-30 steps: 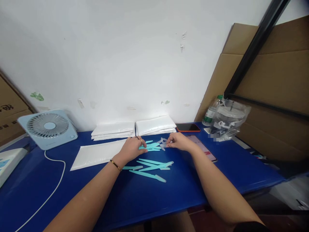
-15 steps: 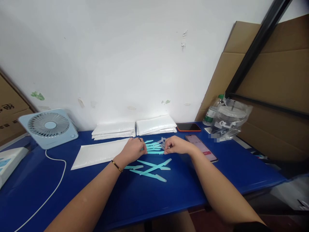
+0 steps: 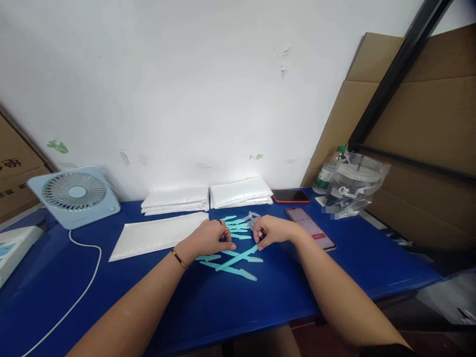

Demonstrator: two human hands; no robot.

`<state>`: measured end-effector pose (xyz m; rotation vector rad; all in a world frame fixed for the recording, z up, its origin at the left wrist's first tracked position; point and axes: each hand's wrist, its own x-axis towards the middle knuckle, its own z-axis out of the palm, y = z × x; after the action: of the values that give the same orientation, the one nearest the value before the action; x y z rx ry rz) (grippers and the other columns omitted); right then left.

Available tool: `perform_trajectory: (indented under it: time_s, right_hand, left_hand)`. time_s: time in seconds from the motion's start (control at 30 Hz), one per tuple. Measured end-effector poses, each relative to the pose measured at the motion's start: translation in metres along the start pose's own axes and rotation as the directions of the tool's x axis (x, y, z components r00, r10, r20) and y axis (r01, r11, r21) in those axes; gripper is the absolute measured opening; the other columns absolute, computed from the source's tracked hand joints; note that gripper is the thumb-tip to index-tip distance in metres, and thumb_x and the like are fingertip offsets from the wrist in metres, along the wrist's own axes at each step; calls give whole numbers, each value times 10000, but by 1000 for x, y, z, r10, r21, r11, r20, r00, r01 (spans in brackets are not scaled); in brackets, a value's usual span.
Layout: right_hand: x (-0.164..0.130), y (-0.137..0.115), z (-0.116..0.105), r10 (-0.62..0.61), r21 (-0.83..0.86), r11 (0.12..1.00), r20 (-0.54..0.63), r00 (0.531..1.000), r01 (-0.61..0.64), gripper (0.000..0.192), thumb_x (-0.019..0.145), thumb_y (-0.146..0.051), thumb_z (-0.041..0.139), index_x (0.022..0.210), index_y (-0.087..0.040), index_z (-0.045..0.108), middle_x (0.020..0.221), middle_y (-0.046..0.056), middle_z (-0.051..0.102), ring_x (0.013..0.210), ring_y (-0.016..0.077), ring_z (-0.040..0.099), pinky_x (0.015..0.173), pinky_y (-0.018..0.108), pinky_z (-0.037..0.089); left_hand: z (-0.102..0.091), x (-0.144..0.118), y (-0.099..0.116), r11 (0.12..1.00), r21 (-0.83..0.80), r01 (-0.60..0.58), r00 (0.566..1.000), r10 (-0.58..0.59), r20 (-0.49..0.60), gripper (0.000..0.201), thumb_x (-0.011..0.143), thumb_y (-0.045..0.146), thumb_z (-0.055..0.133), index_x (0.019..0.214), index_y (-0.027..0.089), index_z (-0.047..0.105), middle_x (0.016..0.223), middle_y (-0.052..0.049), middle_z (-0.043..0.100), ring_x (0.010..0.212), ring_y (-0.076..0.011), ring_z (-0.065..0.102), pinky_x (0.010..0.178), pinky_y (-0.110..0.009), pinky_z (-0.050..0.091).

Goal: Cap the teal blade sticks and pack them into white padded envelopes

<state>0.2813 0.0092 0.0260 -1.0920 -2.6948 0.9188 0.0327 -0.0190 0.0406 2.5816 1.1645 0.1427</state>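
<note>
Several teal plastic sticks (image 3: 230,269) with pale tips lie scattered on the blue table (image 3: 260,307). A tidier bunch of teal sticks (image 3: 238,225) lies just behind my hands. My right hand (image 3: 273,230) pinches the upper end of one slanted teal stick (image 3: 238,258) that crosses the others. My left hand (image 3: 210,238), with a ring and a thin bracelet, has its curled fingertips down on the near sticks; whether it grips one does not show.
A flat white pouch (image 3: 156,235) lies left of my hands, with two pouch stacks (image 3: 174,200) behind. Two phones (image 3: 312,230) lie to the right, near a plastic bag (image 3: 353,186) and a bottle (image 3: 327,173). A small fan (image 3: 76,194) with its cable stands far left.
Both hands have drawn back from the far bunch of sticks toward the nearer loose ones. My right hand has taken the end of a slanted stick.
</note>
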Motion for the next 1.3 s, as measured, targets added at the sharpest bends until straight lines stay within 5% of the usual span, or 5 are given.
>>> perform_trajectory:
  time_s: [0.43, 0.67, 0.83, 1.1, 1.3]
  right_hand:
    - [0, 15, -6, 154, 10, 986, -429, 890, -166, 143, 673, -303, 686, 734, -175, 678, 773, 32, 620, 698, 153, 542, 598, 232, 382]
    - [-5, -4, -4, 29, 66, 998, -239, 970, -14, 186, 698, -355, 673, 750, -179, 701, 772, 22, 618, 672, 130, 547, 580, 217, 388]
    - [-1, -10, 0, -16, 47, 999, -49, 999, 18, 294, 659, -451, 701, 760, -176, 716, 709, 9, 624, 600, 112, 509, 528, 212, 353]
    - [4, 10, -1, 117, 97, 991, -316, 942, -91, 272, 695, -420, 668, 711, -151, 705, 685, 29, 636, 590, 123, 527, 530, 220, 358]
    - [4, 14, -3, 128, 75, 992, -525, 841, -104, 310, 694, -429, 667, 857, -168, 710, 818, 51, 653, 652, 136, 540, 573, 234, 393]
  left_hand:
    - [2, 11, -22, 980, 134, 144, 965, -109, -237, 262, 697, 461, 655, 853, 254, 690, 835, -8, 629, 785, -187, 574, 676, -281, 349]
    - [0, 0, -1, 997, 17, -78, 995, 77, 69, 188, 671, 464, 679, 685, 278, 702, 706, 33, 608, 654, -126, 544, 644, -253, 342]
    - [6, 7, -2, 998, 46, 33, 998, -31, -46, 175, 741, 386, 618, 698, 231, 688, 752, 0, 638, 716, -150, 556, 648, -262, 343]
    - [4, 13, -22, 973, 129, 193, 959, -159, -236, 175, 743, 380, 595, 746, 227, 680, 844, -23, 630, 815, -198, 572, 740, -305, 352]
    - [-21, -20, -44, 973, 44, 225, 969, -228, 96, 345, 549, 417, 711, 848, 250, 672, 808, 7, 619, 719, -178, 569, 570, -247, 356]
